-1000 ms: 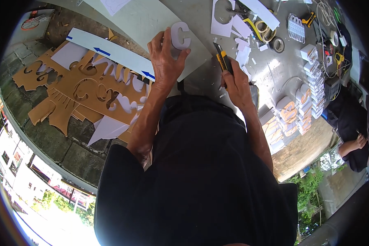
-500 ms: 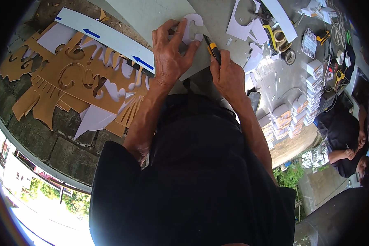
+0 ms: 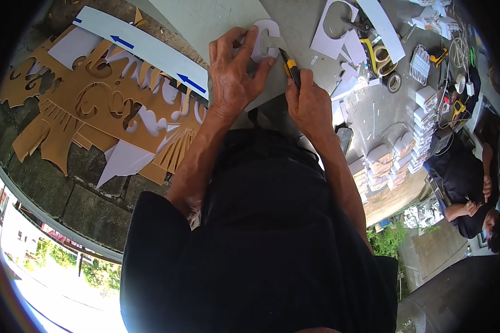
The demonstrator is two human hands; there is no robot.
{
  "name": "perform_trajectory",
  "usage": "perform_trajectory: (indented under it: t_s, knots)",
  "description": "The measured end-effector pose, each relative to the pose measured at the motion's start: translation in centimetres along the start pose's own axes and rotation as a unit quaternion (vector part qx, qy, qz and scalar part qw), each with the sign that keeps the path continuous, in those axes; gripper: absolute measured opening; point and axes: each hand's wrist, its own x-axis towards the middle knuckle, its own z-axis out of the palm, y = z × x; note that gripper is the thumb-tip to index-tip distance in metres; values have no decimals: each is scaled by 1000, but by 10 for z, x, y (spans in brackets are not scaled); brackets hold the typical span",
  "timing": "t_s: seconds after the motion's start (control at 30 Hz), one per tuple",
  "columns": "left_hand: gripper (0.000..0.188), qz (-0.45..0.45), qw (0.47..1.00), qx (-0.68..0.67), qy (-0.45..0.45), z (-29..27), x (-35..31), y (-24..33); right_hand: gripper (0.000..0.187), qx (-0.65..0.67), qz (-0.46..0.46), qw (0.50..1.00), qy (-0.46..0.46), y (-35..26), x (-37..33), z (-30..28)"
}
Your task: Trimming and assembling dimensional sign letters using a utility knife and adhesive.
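A white C-shaped cutout (image 3: 268, 25) lies flat on the grey work surface at the top middle. My left hand (image 3: 233, 77) holds it down, with the thumb at its lower end and a finger along its left side. In my right hand (image 3: 310, 105) is a yellow and black utility knife (image 3: 291, 67), gripped in a closed hold. Its blade tip points up-left and sits close to the lower right end of the cutout. Whether the blade touches the cutout I cannot tell.
Brown and white cut-out sheets (image 3: 66, 119) lie on paving at left, under a long white strip (image 3: 144, 55) with blue arrows. At right are tape rolls (image 3: 393, 82), white offcuts (image 3: 326, 44) and stacked white pieces (image 3: 425, 119). Another person (image 3: 464, 183) is at far right.
The view has shifted slightly. Both hands keep their hold, and the knife tip stays beside the lower end of the C-shaped cutout.
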Motion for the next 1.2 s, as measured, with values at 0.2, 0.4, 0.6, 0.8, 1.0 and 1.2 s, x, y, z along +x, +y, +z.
perform_trajectory:
  t_s: [0.2, 0.4, 0.6, 0.8, 1.0, 1.2]
  knots:
    - [58, -2, 1000, -4, 3, 0, 0, 0, 20, 0, -1, 1000, -1, -2, 1, 0]
    - [58, -3, 1000, -3, -3, 2, 0, 0, 20, -68, 9, 998, 4, -7, -1, 7]
    - [57, -17, 1000, -4, -4, 4, -3, 4, 20, -122, 44, 991, -9, -20, -4, 6]
    - [58, -26, 1000, -2, -15, 0, 0, 8, 19, -140, 6, 990, 12, -20, -9, -4]
    - [57, -33, 999, -7, -18, -1, 0, 8, 19, -120, 71, 990, -34, -14, -31, -13]
    - [58, -19, 1000, -1, 1, 0, 0, 9, 22, 64, 77, 995, -3, -3, -21, -20]
